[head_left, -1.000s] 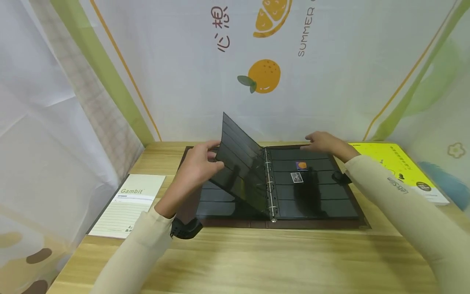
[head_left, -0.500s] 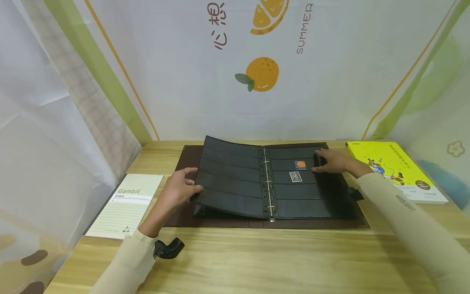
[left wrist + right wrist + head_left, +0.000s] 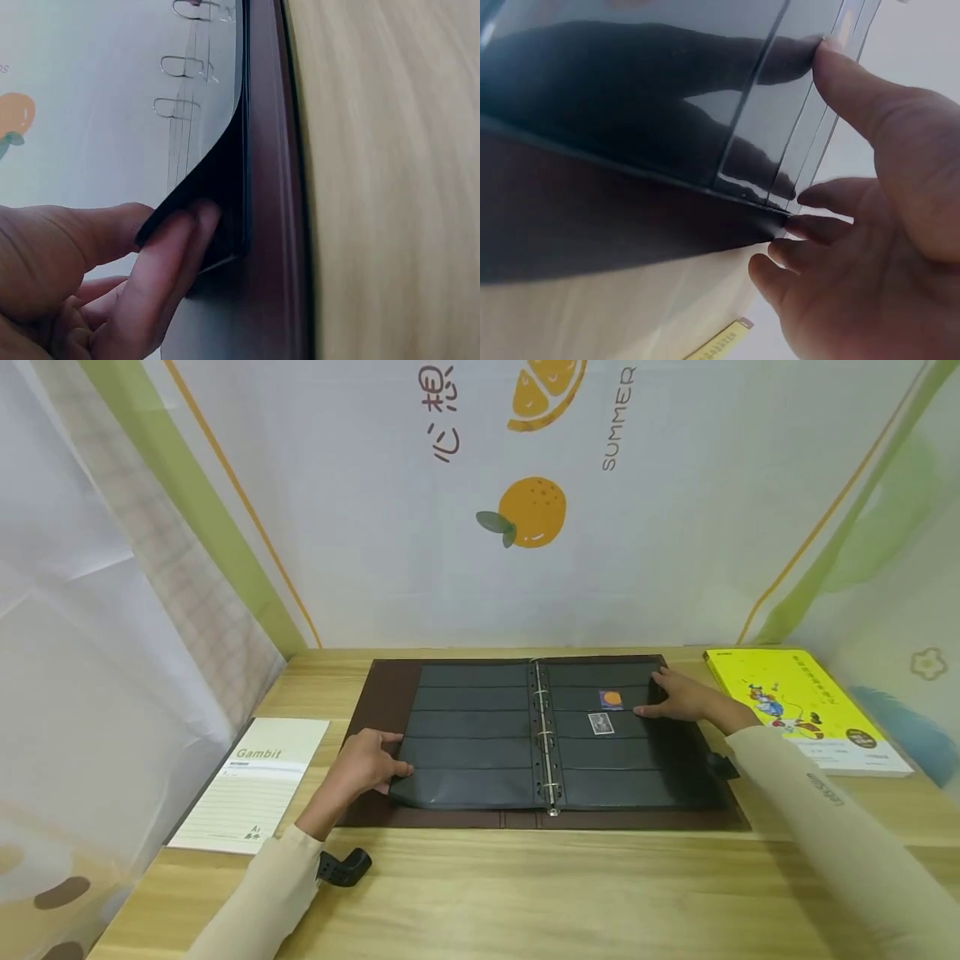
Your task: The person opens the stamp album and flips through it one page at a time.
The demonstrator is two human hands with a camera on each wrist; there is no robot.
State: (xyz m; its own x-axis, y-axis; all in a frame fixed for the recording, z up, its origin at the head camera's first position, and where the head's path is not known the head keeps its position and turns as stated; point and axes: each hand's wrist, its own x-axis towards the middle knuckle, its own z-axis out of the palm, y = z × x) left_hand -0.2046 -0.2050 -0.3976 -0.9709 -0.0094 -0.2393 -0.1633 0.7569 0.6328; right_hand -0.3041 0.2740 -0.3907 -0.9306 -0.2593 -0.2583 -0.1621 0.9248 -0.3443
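Note:
A brown ring-bound stamp album [image 3: 386,689] lies spread on the wooden table in the head view. Its black pocket page [image 3: 472,752] is on the left of the metal rings [image 3: 546,742]. My left hand [image 3: 363,764] pinches that page's outer edge; the left wrist view shows the thumb above and fingers beneath the bent page [image 3: 199,180]. On the right-hand page [image 3: 618,756] sit an orange-and-purple stamp [image 3: 611,699] and a grey stamp [image 3: 601,723]. My right hand [image 3: 686,700] rests at that page's far outer edge, with its thumb [image 3: 847,82] touching the glossy surface.
Left of the album lies a white notepad [image 3: 251,785] marked "Gambit". A yellow book [image 3: 806,706] lies to the right, close to my right forearm. A printed cloth [image 3: 637,568] hangs behind the table [image 3: 525,893].
My left hand has brought the raised page over to the left and down, nearly flat. My right hand has come down from above the album onto the right-hand page's edge.

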